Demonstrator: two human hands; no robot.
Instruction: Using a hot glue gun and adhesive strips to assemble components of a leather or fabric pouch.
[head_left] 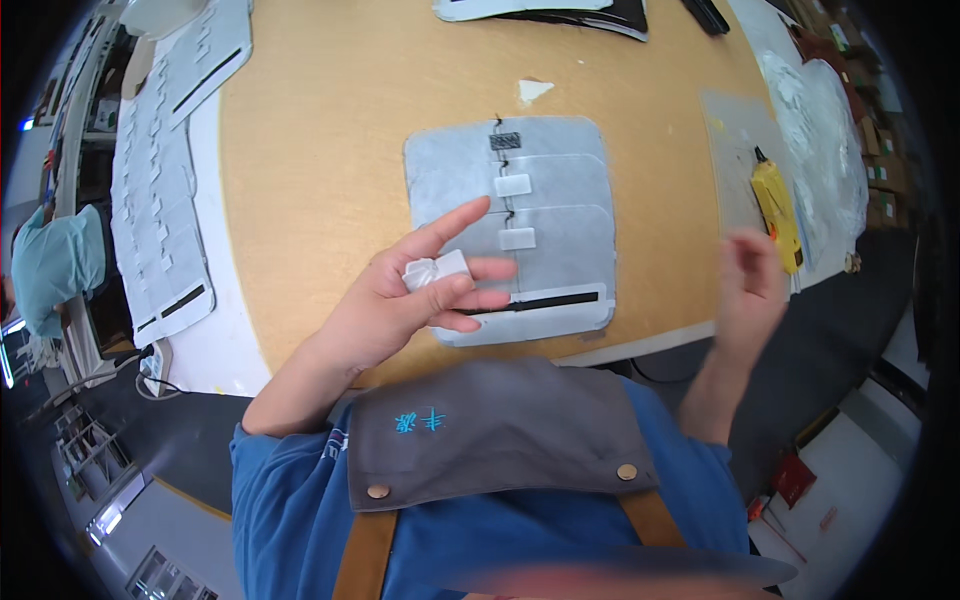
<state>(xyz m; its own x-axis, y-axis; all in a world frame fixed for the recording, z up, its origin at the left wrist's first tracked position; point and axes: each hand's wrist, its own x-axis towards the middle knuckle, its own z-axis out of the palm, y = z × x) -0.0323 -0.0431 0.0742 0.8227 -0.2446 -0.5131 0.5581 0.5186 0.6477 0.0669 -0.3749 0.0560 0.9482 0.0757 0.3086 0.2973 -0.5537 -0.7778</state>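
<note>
My left hand (415, 275) is over the left part of a light grey layered fabric panel (450, 170). Its thumb presses a small bunch of white tabs (436, 269) against the fingers, while the index finger stretches out. Down the panel's middle, a black mesh patch (506, 141) sits above two white tabs, an upper one (513, 185) and a lower one (518, 238). A black strip (550, 300) crosses near its front edge. Off to the right, my right hand (755, 290) is raised and blurred, close to a yellow tool with a black tip (777, 215); its fingers look bent.
More grey panels with rows of white tabs (160, 200) lie along the table's left side. At the far edge are stacked panels (560, 12), a black object (706, 15) and a white scrap (534, 91). Clear plastic film (825, 150) heaps at right. Another person (62, 262) stands far left.
</note>
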